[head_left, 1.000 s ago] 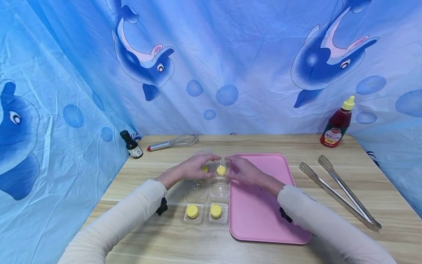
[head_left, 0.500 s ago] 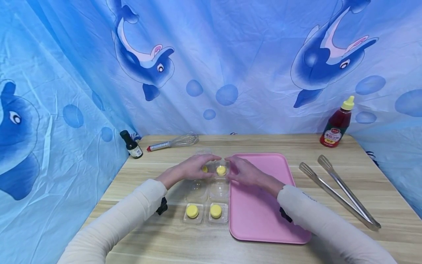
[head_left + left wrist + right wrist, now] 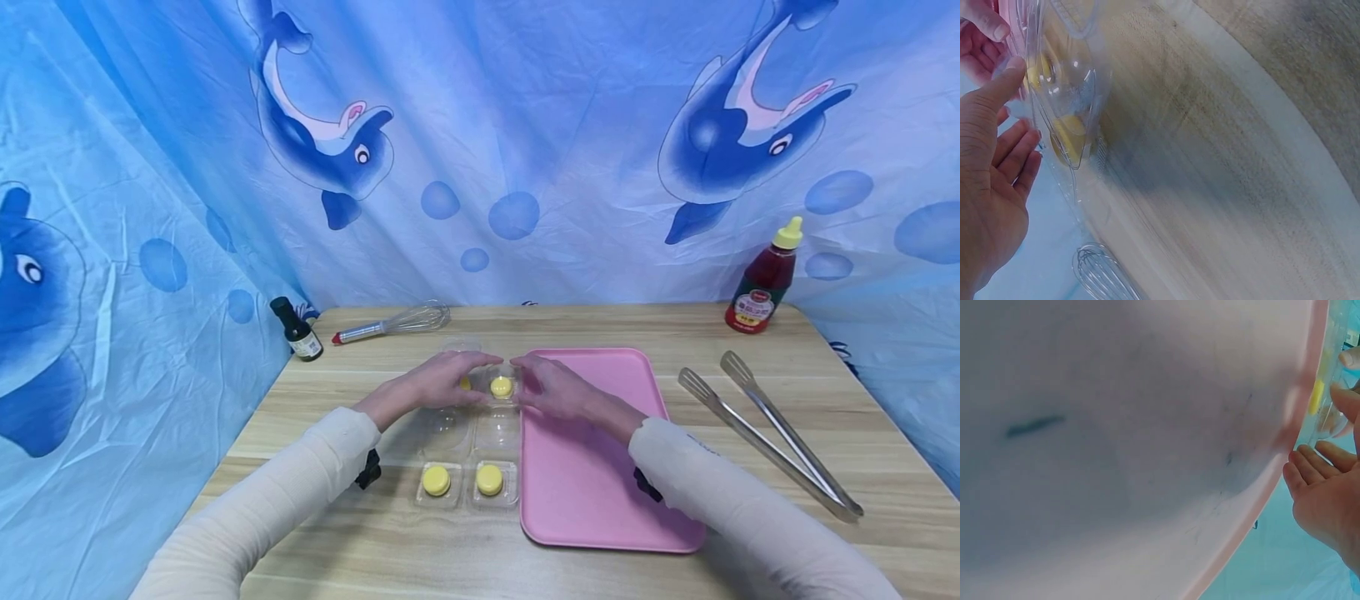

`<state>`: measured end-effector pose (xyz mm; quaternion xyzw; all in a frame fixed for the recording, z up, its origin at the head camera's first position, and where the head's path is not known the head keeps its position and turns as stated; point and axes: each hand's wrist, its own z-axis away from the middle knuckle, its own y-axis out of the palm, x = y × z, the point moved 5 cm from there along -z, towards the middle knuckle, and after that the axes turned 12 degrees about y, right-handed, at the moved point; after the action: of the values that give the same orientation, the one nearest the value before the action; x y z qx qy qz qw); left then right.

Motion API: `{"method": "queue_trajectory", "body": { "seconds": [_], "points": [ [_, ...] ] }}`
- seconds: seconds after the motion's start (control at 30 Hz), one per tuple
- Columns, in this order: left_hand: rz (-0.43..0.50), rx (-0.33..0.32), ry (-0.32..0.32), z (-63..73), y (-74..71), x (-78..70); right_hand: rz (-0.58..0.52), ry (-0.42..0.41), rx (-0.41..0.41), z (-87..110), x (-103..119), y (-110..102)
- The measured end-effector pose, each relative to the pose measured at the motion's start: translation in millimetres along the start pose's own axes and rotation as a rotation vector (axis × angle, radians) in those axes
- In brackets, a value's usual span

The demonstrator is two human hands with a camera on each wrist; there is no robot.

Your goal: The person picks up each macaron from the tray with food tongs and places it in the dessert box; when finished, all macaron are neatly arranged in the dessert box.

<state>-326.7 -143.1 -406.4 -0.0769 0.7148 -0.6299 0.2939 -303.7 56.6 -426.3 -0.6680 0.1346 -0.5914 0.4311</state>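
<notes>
Clear plastic macaron packaging (image 3: 498, 429) lies left of the pink tray, with yellow macarons in its cups. At its far end my left hand (image 3: 438, 382) and right hand (image 3: 562, 390) curve round the far right cup, which holds a macaron (image 3: 501, 387). Another macaron (image 3: 466, 383) is partly behind the left fingers. Two macarons (image 3: 437, 481) (image 3: 490, 480) sit in the near cups, beyond which lie rounded lids. In the left wrist view the left thumb (image 3: 1013, 72) touches the plastic. The right fingers (image 3: 1310, 469) curve beside it in the right wrist view.
The pink tray (image 3: 600, 483) lies under the right forearm. Metal tongs (image 3: 780, 442) rest to its right. At the back are a whisk (image 3: 393, 322), a small dark bottle (image 3: 300, 333) and a red sauce bottle (image 3: 761, 287). A blue dolphin curtain (image 3: 480, 150) surrounds the table.
The head view has shifted very slightly. Both hands keep their place at the far right cup, and the macarons stay where they were.
</notes>
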Motion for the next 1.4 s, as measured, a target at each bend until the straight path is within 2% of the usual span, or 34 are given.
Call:
{"method": "queue_trajectory", "body": {
  "seconds": [0.3,0.67,0.87,1.07,1.23,1.4],
  "points": [
    [-0.01,0.021,-0.015,-0.4,3.0,-1.5,0.032,0.026,0.01,-4.4,1.7,4.3],
    [-0.009,0.031,-0.023,-0.2,2.5,0.5,0.02,0.052,0.027,-4.4,1.7,3.2],
    [0.011,0.043,0.0,-0.8,1.9,1.4,0.024,0.07,0.03,-7.4,0.8,2.0],
    [-0.01,0.043,0.014,-2.1,0.9,0.3,0.021,0.063,0.035,-5.8,3.3,0.2],
    [-0.003,0.006,-0.032,0.2,-4.3,3.0,-0.002,0.027,0.031,-8.6,4.7,-0.4],
    [0.012,-0.088,-0.111,6.1,-21.9,17.6,0.027,0.015,0.004,-17.4,7.0,-2.7]
  ]
}}
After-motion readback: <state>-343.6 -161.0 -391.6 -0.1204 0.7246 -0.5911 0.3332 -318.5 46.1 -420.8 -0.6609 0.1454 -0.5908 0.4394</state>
